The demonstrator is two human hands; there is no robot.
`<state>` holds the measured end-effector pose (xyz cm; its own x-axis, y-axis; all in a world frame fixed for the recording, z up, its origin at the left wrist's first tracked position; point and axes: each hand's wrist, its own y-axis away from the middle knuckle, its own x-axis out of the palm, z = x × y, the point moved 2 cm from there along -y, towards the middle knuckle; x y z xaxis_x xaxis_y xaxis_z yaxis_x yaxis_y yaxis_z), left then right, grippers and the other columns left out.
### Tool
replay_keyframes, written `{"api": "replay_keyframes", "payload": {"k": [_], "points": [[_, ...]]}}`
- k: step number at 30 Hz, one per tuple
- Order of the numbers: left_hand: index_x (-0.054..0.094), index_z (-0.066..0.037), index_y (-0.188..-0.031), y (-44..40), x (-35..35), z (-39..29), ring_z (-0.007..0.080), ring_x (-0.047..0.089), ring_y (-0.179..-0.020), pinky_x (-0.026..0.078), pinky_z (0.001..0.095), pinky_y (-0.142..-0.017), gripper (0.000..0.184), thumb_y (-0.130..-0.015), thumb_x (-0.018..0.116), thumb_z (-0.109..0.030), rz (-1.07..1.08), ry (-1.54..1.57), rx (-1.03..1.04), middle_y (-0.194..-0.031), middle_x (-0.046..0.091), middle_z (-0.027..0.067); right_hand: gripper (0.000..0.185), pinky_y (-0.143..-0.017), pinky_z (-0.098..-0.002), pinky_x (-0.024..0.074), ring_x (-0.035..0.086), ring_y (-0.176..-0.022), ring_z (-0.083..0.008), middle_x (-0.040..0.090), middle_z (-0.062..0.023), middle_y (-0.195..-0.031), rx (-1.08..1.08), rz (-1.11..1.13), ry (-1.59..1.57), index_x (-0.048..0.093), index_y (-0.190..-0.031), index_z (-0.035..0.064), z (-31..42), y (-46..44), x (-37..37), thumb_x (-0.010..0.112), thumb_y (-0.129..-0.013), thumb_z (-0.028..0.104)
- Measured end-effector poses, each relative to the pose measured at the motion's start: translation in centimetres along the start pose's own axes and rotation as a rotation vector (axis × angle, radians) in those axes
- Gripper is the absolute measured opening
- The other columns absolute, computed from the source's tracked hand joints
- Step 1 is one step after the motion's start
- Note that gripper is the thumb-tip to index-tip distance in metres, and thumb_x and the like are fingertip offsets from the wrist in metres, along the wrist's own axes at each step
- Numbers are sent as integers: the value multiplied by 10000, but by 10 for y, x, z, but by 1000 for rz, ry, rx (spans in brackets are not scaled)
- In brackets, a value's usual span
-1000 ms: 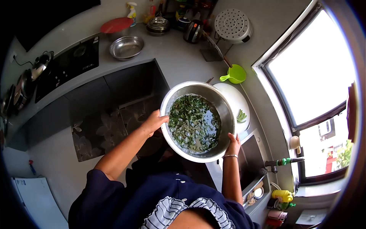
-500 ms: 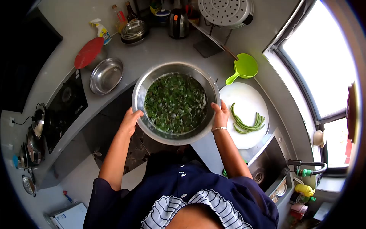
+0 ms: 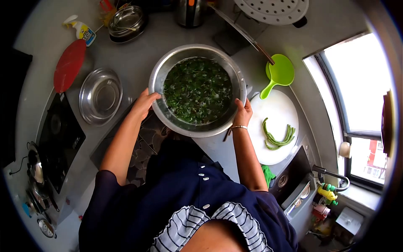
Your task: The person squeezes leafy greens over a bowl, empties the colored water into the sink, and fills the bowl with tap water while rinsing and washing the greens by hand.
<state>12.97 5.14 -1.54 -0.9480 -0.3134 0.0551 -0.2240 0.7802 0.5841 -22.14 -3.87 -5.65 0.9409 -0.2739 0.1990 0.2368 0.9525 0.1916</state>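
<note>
Between my two hands is a large metal basin (image 3: pixel 158 107), filled with water and chopped leafy greens (image 3: pixel 197 90). My left hand (image 3: pixel 145 103) grips its left rim, thumb over the edge. On the opposite side my right hand (image 3: pixel 242 113), with a bracelet at the wrist, is closed on the right rim. Most fingers of both hands are hidden beneath the basin. Just right of my right hand lies a round white cutting board (image 3: pixel 268 157) with several green beans (image 3: pixel 279 136) on it. Whether the basin touches the counter cannot be made out.
A green ladle-like scoop (image 3: pixel 281 69) sits behind the board. Left are an empty metal bowl (image 3: pixel 100 96), a red lid (image 3: pixel 69 65) and a black cooktop (image 3: pixel 63 134). The sink (image 3: pixel 289 172) and faucet (image 3: pixel 336 174) are at right. A kettle (image 3: pixel 189 14) stands at the back.
Both hands have carried the basin forward, away from my body and over the counter. The head view has also shifted, and the basin stays gripped on both sides.
</note>
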Motion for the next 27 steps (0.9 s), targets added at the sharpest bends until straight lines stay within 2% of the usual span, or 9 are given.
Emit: {"api": "replay_keyframes", "payload": {"k": [8, 11, 14, 16, 20, 22, 23, 24, 27], "points": [[485, -19, -1248, -53, -9, -28, 170, 565, -1009, 455, 330, -870, 423, -885, 619, -190, 229, -76, 111, -1089, 596, 88, 346, -790, -241, 460, 578, -842, -104, 645, -29, -989, -41, -104, 99, 597, -1161, -17, 5, -2, 17, 662, -835, 78], [563, 2, -1094, -54, -22, -43, 157, 650, -760, 524, 271, -537, 325, -914, 599, -267, 283, -271, 63, -921, 658, 89, 455, -907, -263, 429, 551, -1016, -141, 584, -62, -1154, -170, -153, 213, 510, -1260, -22, 9, -4, 19, 669, -843, 71], [595, -26, -818, -48, -47, -72, 101, 523, -400, 411, 220, -376, 362, -963, 513, -347, 314, -539, -108, -595, 596, 38, 539, -993, -340, 401, 522, -1157, -258, 530, -140, -1280, -322, -213, 582, 430, -1334, 6, 18, -4, 21, 664, -865, 133], [574, -1, -719, -56, -57, -78, 128, 490, -416, 385, 269, -420, 444, -969, 495, -359, 53, -604, 177, -509, 527, 67, 529, -1066, -412, 324, 430, -1249, -341, 474, -179, -1334, -627, -183, 1140, 443, -1332, 53, 56, 11, 47, 642, -853, 156], [533, 6, -739, -38, 19, -110, 268, 513, -491, 415, 379, -517, 411, -963, 503, -337, 21, -674, 652, -519, 464, 111, 550, -1088, -493, 266, 327, -1340, -335, 430, -99, -1405, -732, 295, 1337, 467, -1338, 142, 60, 12, 103, 654, -839, 276], [571, -60, -974, -47, 66, -95, 304, 605, -825, 477, 423, -711, 197, -883, 595, -233, 125, -883, 1022, -892, 598, 105, 680, -1093, -578, 199, 207, -1397, -365, 326, -65, -1487, -737, 473, 1466, 412, -1394, 191, 45, 12, 127, 651, -808, 442], [541, -86, -1160, -56, 85, -83, 326, 517, -1118, 430, 439, -932, 349, -847, 629, -213, 179, -981, 1064, -1208, 519, 136, 753, -1092, -601, 179, 164, -1408, -374, 274, -56, -1513, -702, 571, 1496, 369, -1421, 210, 38, 8, 132, 649, -784, 496], [356, -98, -1403, -58, 98, -72, 358, 282, -1359, 231, 499, -1108, 604, -864, 595, -228, 136, -1303, 1024, -1459, 306, 164, 825, -1090, -623, 159, 122, -1419, -384, 222, -47, -1538, -665, 665, 1521, 326, -1448, 230, 29, 3, 135, 648, -760, 551], [67, -150, -1514, -87, 112, -43, 322, -13, -1449, 6, 513, -1148, 750, -918, 490, -318, 286, -1675, 801, -1574, 19, 126, 906, -1091, -631, 161, 95, -1427, -382, 178, -39, -1554, -527, 790, 1651, 256, -1477, 238, 12, -11, 135, 658, -737, 571]]}}
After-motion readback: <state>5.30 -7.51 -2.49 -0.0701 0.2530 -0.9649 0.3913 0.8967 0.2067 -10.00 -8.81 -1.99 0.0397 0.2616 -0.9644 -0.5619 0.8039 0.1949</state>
